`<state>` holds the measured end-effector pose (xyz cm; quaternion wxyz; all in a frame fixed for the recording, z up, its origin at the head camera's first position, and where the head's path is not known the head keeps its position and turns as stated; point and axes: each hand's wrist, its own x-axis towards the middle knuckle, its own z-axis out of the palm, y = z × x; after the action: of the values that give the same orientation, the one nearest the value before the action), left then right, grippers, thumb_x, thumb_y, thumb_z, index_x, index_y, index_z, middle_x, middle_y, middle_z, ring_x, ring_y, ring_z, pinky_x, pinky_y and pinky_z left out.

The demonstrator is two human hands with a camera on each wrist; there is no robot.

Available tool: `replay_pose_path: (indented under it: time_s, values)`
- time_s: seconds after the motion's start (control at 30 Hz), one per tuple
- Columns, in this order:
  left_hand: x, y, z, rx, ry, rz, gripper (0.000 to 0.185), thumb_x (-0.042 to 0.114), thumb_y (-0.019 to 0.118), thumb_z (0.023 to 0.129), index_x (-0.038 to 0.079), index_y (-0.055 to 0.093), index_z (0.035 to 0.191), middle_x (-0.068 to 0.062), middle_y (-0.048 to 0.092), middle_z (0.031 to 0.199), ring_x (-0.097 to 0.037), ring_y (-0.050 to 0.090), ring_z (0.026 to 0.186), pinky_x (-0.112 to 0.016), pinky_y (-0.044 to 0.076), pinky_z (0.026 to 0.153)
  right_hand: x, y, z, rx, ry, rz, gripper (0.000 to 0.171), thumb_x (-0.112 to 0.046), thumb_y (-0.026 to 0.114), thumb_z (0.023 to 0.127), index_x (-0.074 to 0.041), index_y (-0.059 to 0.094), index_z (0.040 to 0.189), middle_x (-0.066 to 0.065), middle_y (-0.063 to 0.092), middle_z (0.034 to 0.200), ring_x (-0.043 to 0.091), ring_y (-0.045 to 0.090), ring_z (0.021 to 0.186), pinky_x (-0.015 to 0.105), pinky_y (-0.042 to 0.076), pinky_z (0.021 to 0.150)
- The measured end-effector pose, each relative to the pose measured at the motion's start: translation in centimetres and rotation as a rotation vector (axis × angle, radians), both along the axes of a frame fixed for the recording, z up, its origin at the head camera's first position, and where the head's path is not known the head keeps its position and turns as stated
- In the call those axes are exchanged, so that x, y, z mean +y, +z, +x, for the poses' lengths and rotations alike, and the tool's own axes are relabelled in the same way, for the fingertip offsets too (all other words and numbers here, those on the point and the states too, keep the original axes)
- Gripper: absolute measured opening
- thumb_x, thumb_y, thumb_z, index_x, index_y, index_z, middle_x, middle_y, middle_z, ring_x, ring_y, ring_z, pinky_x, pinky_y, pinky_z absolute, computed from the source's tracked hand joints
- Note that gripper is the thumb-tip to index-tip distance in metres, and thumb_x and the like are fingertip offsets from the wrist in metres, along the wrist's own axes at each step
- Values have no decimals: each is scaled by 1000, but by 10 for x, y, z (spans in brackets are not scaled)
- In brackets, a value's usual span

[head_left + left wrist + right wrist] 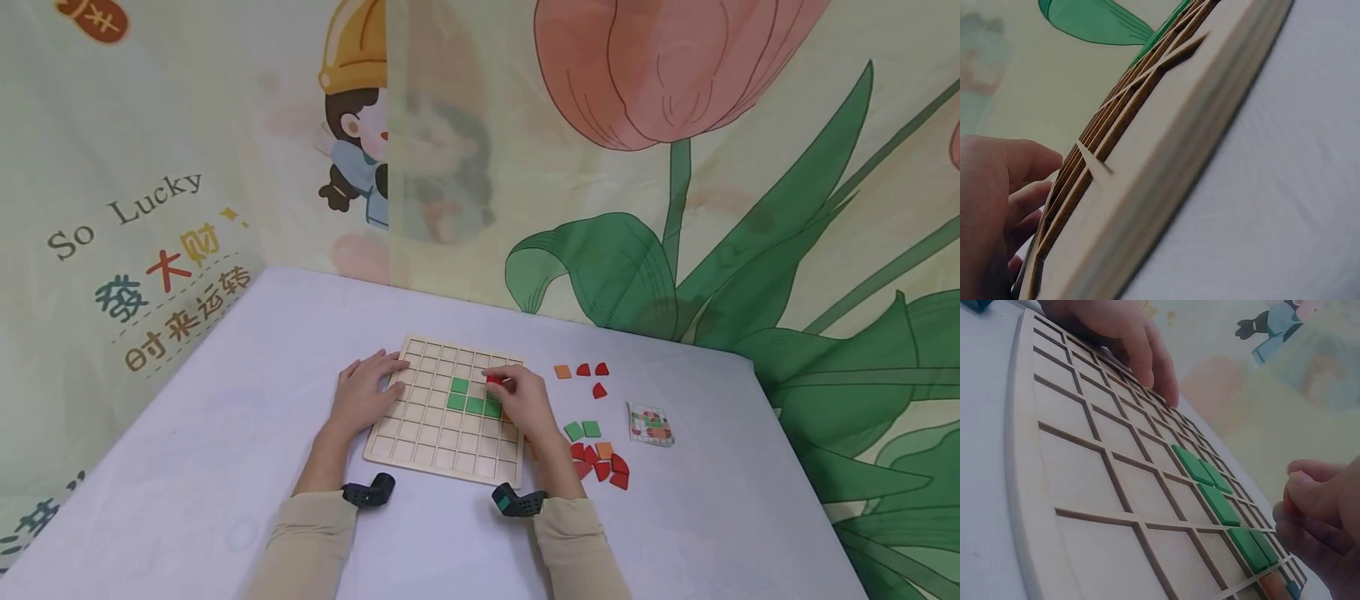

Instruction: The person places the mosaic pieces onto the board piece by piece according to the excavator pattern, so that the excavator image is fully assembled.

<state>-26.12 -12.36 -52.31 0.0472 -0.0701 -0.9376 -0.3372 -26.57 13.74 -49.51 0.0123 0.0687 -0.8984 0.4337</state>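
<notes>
Fingers of the right hand (525, 400) pinch a red tile (492, 379) over the wooden grid board (420, 446), just beside four green tiles (472, 398); the left hand (367, 392) lies flat on the board's left edge. Left wrist view: straight fingers (1019, 187) rest against the board (1166, 150). Right wrist view: curled fingers (1319, 500) hover above green tiles (1216, 494).
</notes>
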Motion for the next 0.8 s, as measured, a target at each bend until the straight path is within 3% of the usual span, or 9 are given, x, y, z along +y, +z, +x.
replay_pose_path:
  time_s: [0.23, 0.43, 0.67, 0.8]
  values:
    - [1, 1, 0, 1, -4, 7, 40, 24, 57, 89, 12, 59, 127, -11, 47, 145, -31, 31, 141, -57, 13, 114, -10, -2, 3, 22, -99, -44, 16, -17, 70, 85, -13, 73, 101, -1, 71, 92, 14, 63, 85, 28, 54, 77]
    - [1, 2, 0, 2, -3, 8, 40, 24, 57, 89, 12, 59, 127, -11, 47, 145, -32, 32, 141, -57, 13, 114, -19, -11, 1, 52, -171, 83, 14, -22, 70, 86, -16, 75, 98, -3, 73, 87, 12, 63, 84, 27, 53, 76]
    - [1, 1, 0, -1, -1, 8, 39, 24, 57, 90, 12, 59, 127, -11, 47, 145, -31, 32, 141, -56, 13, 114, -22, -16, 1, 80, -151, 164, 10, -19, 68, 87, -17, 74, 94, -3, 72, 85, 12, 63, 82, 29, 53, 74]
    - [0, 1, 0, 1, 0, 8, 40, 24, 57, 89, 12, 59, 127, -11, 47, 145, -31, 32, 141, -57, 13, 113, -22, -17, 0, 119, -144, 219, 10, -18, 69, 86, -16, 75, 94, -1, 72, 88, 17, 64, 90, 34, 53, 81]
